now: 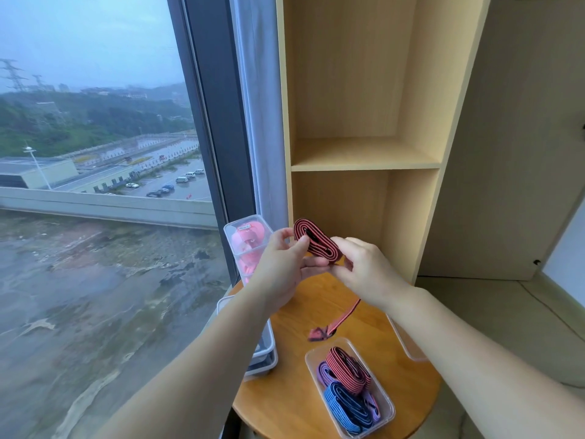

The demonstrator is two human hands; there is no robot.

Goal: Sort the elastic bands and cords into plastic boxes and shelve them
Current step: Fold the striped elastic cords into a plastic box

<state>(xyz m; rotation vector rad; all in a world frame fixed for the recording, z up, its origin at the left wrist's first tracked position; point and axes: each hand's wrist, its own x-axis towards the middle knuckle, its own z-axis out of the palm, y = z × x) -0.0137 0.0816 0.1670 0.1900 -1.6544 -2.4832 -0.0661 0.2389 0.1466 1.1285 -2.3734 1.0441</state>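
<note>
A flat, ribbed red-and-black elastic band (316, 240), wound into an oval coil, is held above a round, smooth wooden desk (285, 407). The left grip (281, 267) pinches one end, thumb on top. The right grip (364, 270) pinches the other end. The band's loose tail trails onto the desk, near a clear rectangular plastic box (311, 359) holding coiled red, purple and blue bands.

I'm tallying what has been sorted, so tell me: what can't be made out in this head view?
Head view:
- Stacked clear boxes: contents hidden by the left forearm.
- Pink items in the lidded box: blurred behind plastic, partly covered by the left hand.
- Clear container at the table edge: mostly hidden by the right forearm.
</note>
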